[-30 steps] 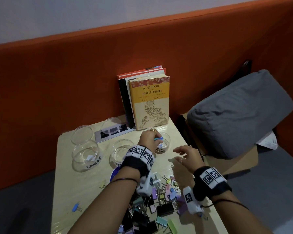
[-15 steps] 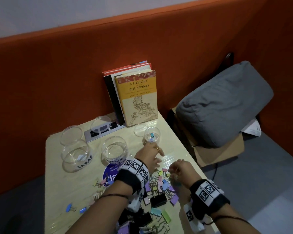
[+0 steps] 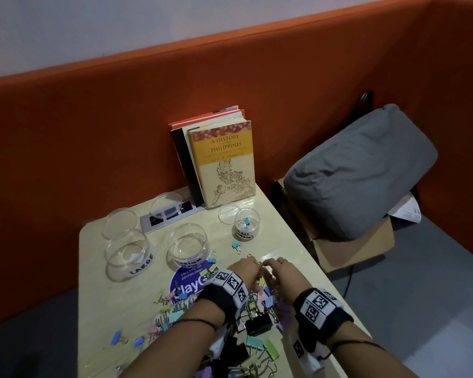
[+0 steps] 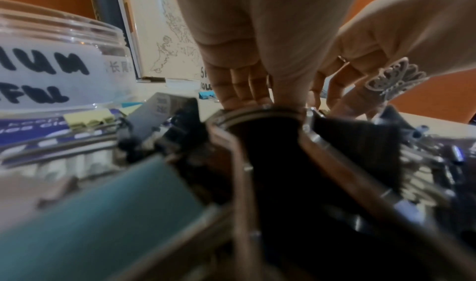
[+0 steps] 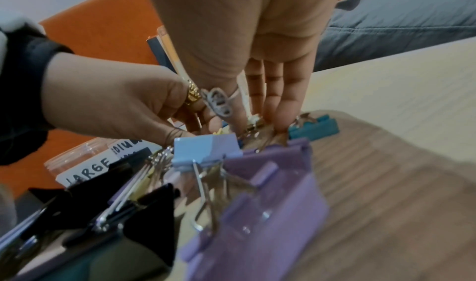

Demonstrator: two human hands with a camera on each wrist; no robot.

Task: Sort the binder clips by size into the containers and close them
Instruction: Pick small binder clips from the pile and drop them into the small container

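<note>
Both hands down on the far edge of the binder-clip pile [image 3: 246,317], mid-table [image 3: 99,309]. Left hand [image 3: 245,270] knuckles up, fingers curled into the clips, ring showing; from the right wrist cam, looks like a pinch but can't tell on what. Right hand [image 3: 283,271] just beside it, nearly touching; fingers [image 5: 280,106] straight, pointing down, tips pressing on wire handles of small clips, teal clip [image 5: 313,127] just right of the tips, long axis across the view. Lilac clip [image 5: 260,210] nearest the right wrist, handles up toward the fingers. Black large clip [image 3: 258,323] between the two wrists.

Jars all open, far side of the pile: LARGE jar [image 3: 129,255] left, medium jar [image 3: 188,245] middle, small jar [image 3: 247,223] right (a couple of clips inside). One blue clip [image 3: 236,246] loose between small jar and hands. Lids [image 3: 165,204] behind the jars. Books [image 3: 221,162] upright vs. the orange partition.
</note>
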